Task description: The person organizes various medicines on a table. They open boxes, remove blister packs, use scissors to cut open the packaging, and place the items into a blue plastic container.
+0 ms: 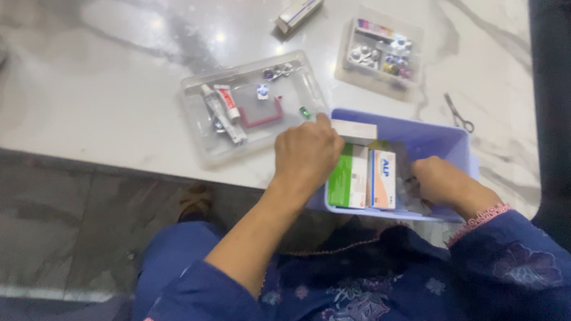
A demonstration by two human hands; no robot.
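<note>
A white marble table (pixel 103 64) with grey veins – glossy under overhead light – above a grey tiled floor (pixel 35 229).

Bright overhead light, glare spots on marble table (pixel 103 64), soft overall blur

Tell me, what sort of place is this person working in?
Probably a home, at a table. The marble-patterned tabletop holds a clear tray of small tubes, and a lilac bin holds upright medicine boxes; small scissors lie nearby. A household medicine kit, it seems.
</note>
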